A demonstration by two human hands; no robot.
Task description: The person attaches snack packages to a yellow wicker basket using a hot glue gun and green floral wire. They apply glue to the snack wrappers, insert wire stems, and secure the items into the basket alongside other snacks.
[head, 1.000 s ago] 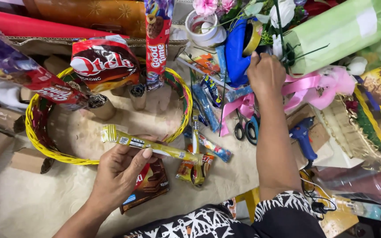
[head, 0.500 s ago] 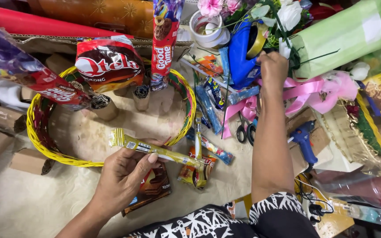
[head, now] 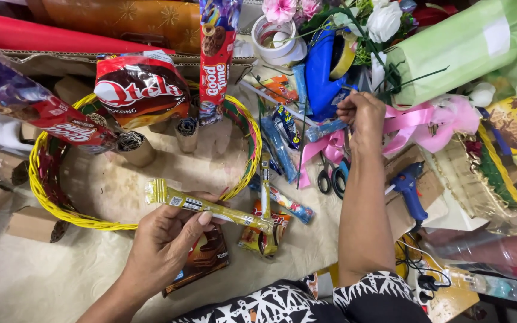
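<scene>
My left hand [head: 163,242] grips a long thin yellow snack packet [head: 210,207] and holds it level over the near rim of a yellow wicker basket [head: 55,206]. My right hand [head: 363,116] reaches out to the pile at the back, its fingers closed around a thin dark stick [head: 302,157] next to a blue wrapper [head: 325,128] and a pink ribbon [head: 417,122]. Red snack bags [head: 142,90] and a tall red biscuit tube [head: 215,60] stand propped on cardboard rolls in the basket.
Scissors [head: 332,177] and a blue glue gun [head: 409,190] lie beside my right forearm. More wrapped bars [head: 267,230] lie on the beige sheet. Tape rolls [head: 276,39], artificial flowers [head: 384,21] and green paper [head: 462,51] crowd the back. Cardboard boxes [head: 31,222] sit at the left.
My right hand has drawn back toward me from the blue object and closed on a thin stick. The left hand has kept the yellow packet, shifting it slightly.
</scene>
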